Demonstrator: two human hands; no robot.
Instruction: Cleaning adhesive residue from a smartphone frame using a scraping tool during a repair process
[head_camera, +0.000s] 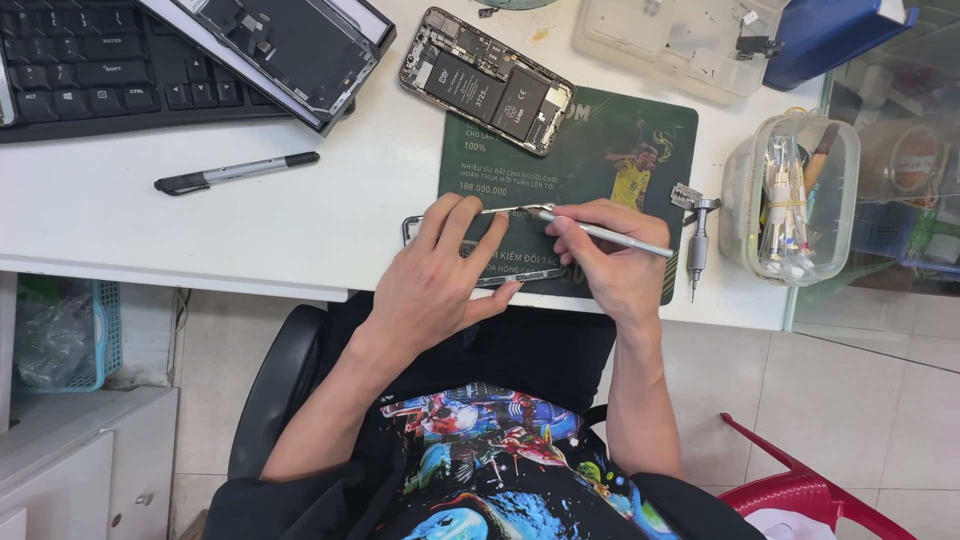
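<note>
**benchlurker:** Going by the green mat (600, 130) as the anchor. The left hand (440, 280) lies flat, fingers spread, pressing down on a thin phone frame (500, 278) at the mat's near edge, right where mat meets table edge. The right hand (610, 265) pinches a slim silver blade tool (600, 232) like a pen, tip resting on the frame's top edge just beside the left fingertips.

**solderpaws:** What about the tubs?

**benchlurker:** Right of the mat there's a clear plastic tub (745, 190), lid off, stuffed with upright tools: tweezers, a brush, some bundled with a rubber band. Can't tell each one apart. Behind the mat's far right corner sits a flat translucent parts box (670, 40), contents too blurry to name, with a blue box (830, 35) overlapping it. Between mat and tub lies a small silver screwdriver (697, 240).

**solderpaws:** And the opened phone?

**benchlurker:** Opened phone (487, 80), battery showing, on the mat's far left corner. Left of that, a screen panel (280, 50) leans on a black keyboard (100, 65), and a marker pen (235, 172) lies well left of the mat.

**solderpaws:** Room?

**benchlurker:** White table (150, 230), tiled floor, a black chair (275, 390) under the person, a red chair (800, 490) near right, a blue basket (70, 335) down left.
</note>
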